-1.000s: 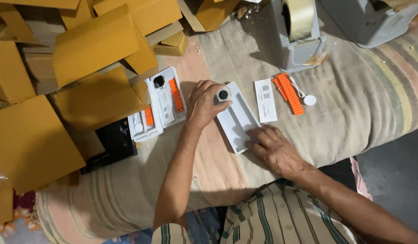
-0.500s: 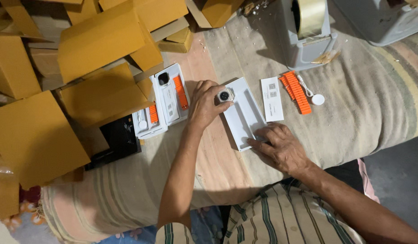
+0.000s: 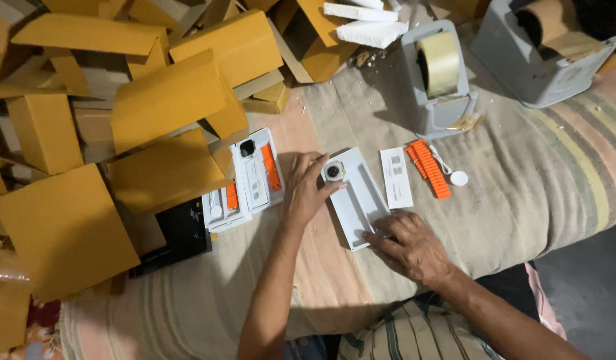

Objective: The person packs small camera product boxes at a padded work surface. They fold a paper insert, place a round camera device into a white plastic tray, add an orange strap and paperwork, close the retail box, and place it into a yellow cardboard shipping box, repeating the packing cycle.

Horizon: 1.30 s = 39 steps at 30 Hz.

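My left hand [image 3: 306,189] holds a small square watch body [image 3: 333,171] at the top corner of a white plastic tray [image 3: 358,197]. The tray lies on the striped cloth in front of me. My right hand [image 3: 411,245] rests flat on the tray's near end, pressing it down. To the right of the tray lie a white card [image 3: 396,177], an orange ribbed strap [image 3: 428,167] and a white round charger with its cable [image 3: 457,177].
Two filled white trays with orange straps [image 3: 246,185] lie left of my left hand, next to a black box [image 3: 176,233]. Yellow cardboard boxes [image 3: 164,107] pile at the left and back. Two grey tape dispensers [image 3: 440,79] stand at the back right.
The view has shifted slightly. My left hand keeps the watch body at the tray's top corner; my right hand has stayed on the tray's near end.
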{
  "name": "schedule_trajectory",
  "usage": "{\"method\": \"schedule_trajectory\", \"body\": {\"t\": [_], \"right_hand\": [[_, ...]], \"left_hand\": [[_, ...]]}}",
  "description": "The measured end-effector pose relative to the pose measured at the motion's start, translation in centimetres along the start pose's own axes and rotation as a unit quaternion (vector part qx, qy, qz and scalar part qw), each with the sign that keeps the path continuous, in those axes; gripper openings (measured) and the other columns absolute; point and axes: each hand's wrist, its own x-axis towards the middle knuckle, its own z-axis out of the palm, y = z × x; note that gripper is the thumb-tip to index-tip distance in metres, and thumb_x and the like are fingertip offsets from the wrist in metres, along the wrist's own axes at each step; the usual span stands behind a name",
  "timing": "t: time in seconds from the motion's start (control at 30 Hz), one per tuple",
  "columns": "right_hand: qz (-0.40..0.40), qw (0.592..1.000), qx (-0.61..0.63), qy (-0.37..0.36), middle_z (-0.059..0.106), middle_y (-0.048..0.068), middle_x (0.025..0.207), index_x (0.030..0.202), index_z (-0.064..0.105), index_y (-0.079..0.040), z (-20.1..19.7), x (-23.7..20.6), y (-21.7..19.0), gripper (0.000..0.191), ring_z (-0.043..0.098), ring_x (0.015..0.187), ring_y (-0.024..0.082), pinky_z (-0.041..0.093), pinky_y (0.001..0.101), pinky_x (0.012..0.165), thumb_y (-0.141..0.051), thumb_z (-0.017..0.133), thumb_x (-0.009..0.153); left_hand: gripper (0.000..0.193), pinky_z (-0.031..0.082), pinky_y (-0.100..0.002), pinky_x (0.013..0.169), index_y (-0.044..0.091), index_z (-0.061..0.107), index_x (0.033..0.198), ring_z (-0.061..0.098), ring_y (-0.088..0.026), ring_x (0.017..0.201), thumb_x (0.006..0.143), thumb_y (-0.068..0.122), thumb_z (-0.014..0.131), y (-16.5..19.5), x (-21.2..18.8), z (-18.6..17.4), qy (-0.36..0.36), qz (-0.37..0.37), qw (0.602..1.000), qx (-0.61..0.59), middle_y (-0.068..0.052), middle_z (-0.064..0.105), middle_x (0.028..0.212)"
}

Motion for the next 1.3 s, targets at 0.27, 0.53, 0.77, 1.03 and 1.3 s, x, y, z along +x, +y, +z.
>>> {"method": "schedule_trajectory", "body": {"t": [0.27,0.53,0.77,1.03,1.3], "right_hand": [[-0.017,1.0,-0.007,0.017,0.063,0.01,0.111,0.119,0.071,-0.012,-0.2,0.3,-0.3,0.043,0.062,0.105,0.032,0.05,0.0478,0.093,-0.015,0.081,0.078],[0.016,1.0,-0.008,-0.008,0.061,0.012,0.12,0.122,0.069,-0.013,-0.2,0.8,-0.2,0.043,0.06,0.113,0.033,0.048,0.0485,0.095,-0.015,0.077,0.079],[0.066,0.996,-0.025,0.049,0.059,0.014,0.135,0.125,0.064,-0.011,0.5,0.8,0.0,0.046,0.057,0.125,0.034,0.048,0.0482,0.1,-0.013,0.078,0.081],[0.084,0.99,-0.053,0.096,0.056,0.02,0.139,0.121,0.067,-0.009,0.6,-0.2,-0.1,0.046,0.058,0.123,0.038,0.048,0.0503,0.104,-0.012,0.079,0.077],[0.116,0.991,-0.048,0.05,0.059,0.017,0.141,0.127,0.066,-0.01,1.6,0.3,0.0,0.046,0.059,0.123,0.034,0.046,0.0489,0.108,-0.015,0.076,0.083]], "left_hand": [[0.067,0.032,-0.046,0.122,0.0,0.057,0.143,0.042,-0.033,0.147,0.094,0.043,0.068,2.7,-2.6,-0.5,-0.048,0.074,0.988,0.128,-0.015,0.052,0.153],[0.059,0.031,-0.045,0.125,-0.001,0.054,0.145,0.04,-0.036,0.149,0.102,0.039,0.059,1.5,-1.8,0.9,-0.054,0.098,0.989,0.099,-0.019,0.051,0.154],[0.063,0.033,-0.048,0.126,-0.001,0.041,0.155,0.04,-0.039,0.152,0.108,0.041,0.05,-0.4,-1.2,2.3,0.103,-0.004,0.995,0.011,-0.024,0.046,0.159],[0.061,0.031,-0.051,0.119,0.006,0.053,0.147,0.042,-0.036,0.145,0.102,0.047,0.054,0.0,-0.6,2.3,0.056,0.033,0.995,0.08,-0.02,0.05,0.153],[0.056,0.033,-0.052,0.115,0.008,0.061,0.14,0.051,-0.035,0.135,0.1,0.048,0.056,-0.4,-0.5,1.8,0.076,0.041,0.993,0.084,-0.017,0.059,0.141]]}}
